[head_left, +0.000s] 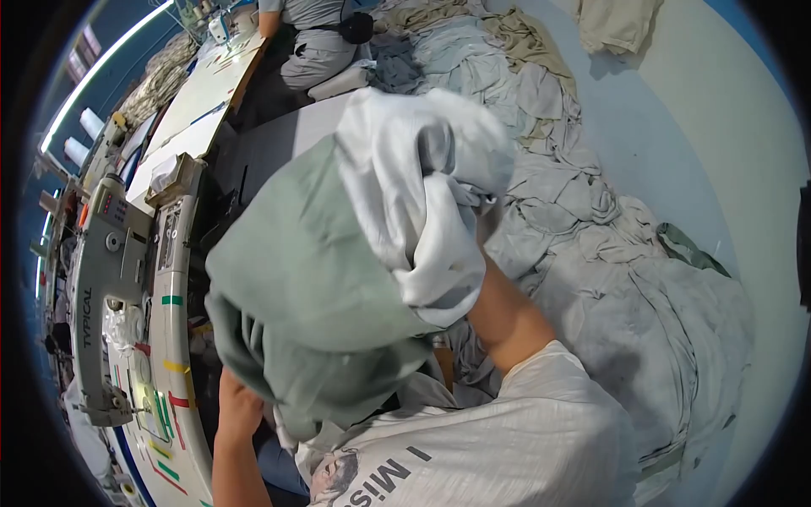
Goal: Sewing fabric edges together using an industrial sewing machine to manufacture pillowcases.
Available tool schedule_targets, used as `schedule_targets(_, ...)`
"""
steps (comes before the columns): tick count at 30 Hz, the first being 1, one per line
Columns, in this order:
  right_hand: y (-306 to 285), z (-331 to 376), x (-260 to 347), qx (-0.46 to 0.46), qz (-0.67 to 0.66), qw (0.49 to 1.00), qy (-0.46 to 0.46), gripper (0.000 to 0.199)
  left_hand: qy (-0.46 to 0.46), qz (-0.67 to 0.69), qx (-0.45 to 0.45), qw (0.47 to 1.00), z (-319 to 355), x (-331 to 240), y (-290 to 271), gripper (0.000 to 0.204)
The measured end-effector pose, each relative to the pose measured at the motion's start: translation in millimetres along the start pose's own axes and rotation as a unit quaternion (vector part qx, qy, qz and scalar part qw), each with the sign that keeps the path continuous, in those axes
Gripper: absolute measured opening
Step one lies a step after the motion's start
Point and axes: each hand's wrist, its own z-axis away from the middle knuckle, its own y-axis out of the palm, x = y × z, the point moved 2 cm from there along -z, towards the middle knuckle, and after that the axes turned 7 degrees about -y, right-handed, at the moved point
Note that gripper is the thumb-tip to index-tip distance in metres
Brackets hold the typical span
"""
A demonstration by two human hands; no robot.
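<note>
Sage-green cloth (304,279) and bunched white fabric (422,194) held up mid-frame; both hands buried, finger state can't tell.

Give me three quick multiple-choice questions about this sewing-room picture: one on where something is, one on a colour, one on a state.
1. Where is the sewing machine?
A. To the person's left
B. To the person's right
C. Behind the fabric heap

2. What colours are the lifted cloths?
A. Red and black
B. Sage green and white
C. Blue and yellow

3. How do the garments on the right lie?
A. Neatly stacked
B. Hung on a rail
C. Loose and crumpled

Answers:
1. A, it stands on the work table at the left edge.
2. B, a green cloth sits beside a bunched white one.
3. C, they sprawl in wrinkled heaps.
</note>
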Motion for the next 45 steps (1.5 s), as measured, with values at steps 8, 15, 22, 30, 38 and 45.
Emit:
schedule_targets(8,-55,-47,131,-0.131,0.861,0.305,-0.385,0.040,-0.096,0.119,0.222,0.963,-67,-28,106,0.022)
schedule_targets(15,-221,-72,207,-0.316,0.636,0.672,-0.210,0.056,-0.145,-0.079,0.308,0.937,-60,19,52,0.039)
schedule_targets(22,-330,91,-16,-0.369,0.688,0.592,0.202,0.074,-0.178,-0.176,0.081,0.965,-1,113,-79,0.031)
schedule_targets(30,-84,176,-268,0.323,0.617,0.664,0.273,0.034,-0.257,-0.120,-0.012,0.959,82,191,-119,0.029)
schedule_targets(38,87,70,-200,0.399,0.608,0.684,0.055,0.020,-0.276,0.041,-0.153,0.948,152,239,-110,0.026)
schedule_targets(45,300,81,-164,0.498,0.435,0.738,-0.136,0.018,-0.189,0.357,-0.368,0.838,225,263,-126,0.026)
